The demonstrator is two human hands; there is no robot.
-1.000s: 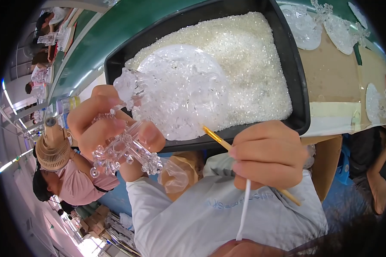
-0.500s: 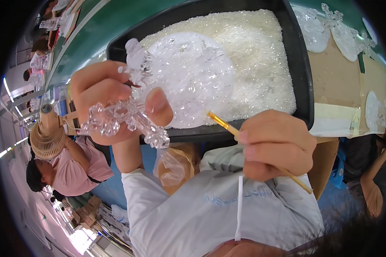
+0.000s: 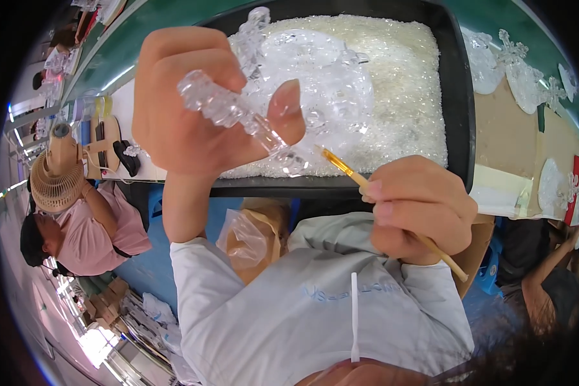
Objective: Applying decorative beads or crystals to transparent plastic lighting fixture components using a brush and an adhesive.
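Note:
My left hand (image 3: pixel 186 109) is closed around a clear, knobbly ornament (image 3: pixel 222 108) with several arms, held above a black tray (image 3: pixel 460 116). Just beyond the fingers is a clear round disc (image 3: pixel 328 83) with a frosty, speckled look; whether it is joined to the ornament I cannot tell. Between the fingertips of my right hand (image 3: pixel 424 206) is a thin paintbrush (image 3: pixel 349 171) with a gold ferrule and a wooden handle. Its tip points up and left, close to the disc's lower edge. Glittering white granules (image 3: pixel 405 83) fill the tray.
Similar clear discs with snowflake-like pieces (image 3: pixel 524 77) lie on cardboard at the right. A beige fan (image 3: pixel 56 174) stands at the left near a person in pink (image 3: pixel 103 225). Below the table edge, a brown bag with clear plastic (image 3: pixel 244 241) is beside my lap. Another person's arm (image 3: pixel 540 289) shows at the right.
My left hand has risen and moved right, turning the ornament so a long arm of it slants across the palm. The disc has shifted slightly up and right. The brush stays almost in place.

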